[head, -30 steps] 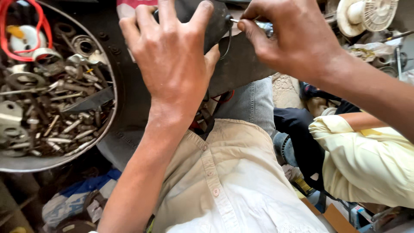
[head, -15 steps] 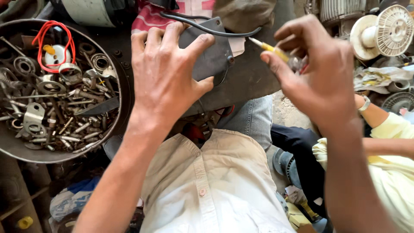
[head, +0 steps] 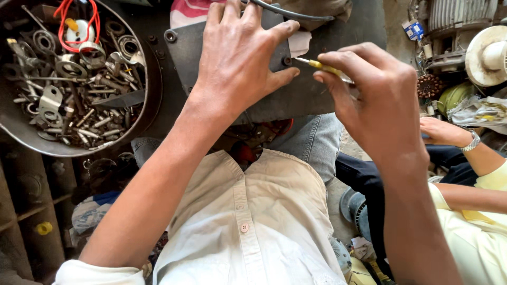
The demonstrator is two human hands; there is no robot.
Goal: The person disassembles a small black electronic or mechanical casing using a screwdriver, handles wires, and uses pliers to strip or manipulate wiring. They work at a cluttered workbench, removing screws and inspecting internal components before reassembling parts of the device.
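Cluttered workshop: left hand (head: 240, 58) lies flat, hiding much of the dark plate (head: 296, 97); right hand's (head: 375, 100) fingers pinch a half-hidden yellow screwdriver (head: 323, 66).

A repair workshop: pan of scrap bolts (head: 74, 89), old motors (head: 454, 16)

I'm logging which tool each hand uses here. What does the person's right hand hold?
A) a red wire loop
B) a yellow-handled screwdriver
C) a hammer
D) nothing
B: the right hand pinches a yellow-handled screwdriver, its tip at a corner screw of the dark metal plate that the left hand presses flat.
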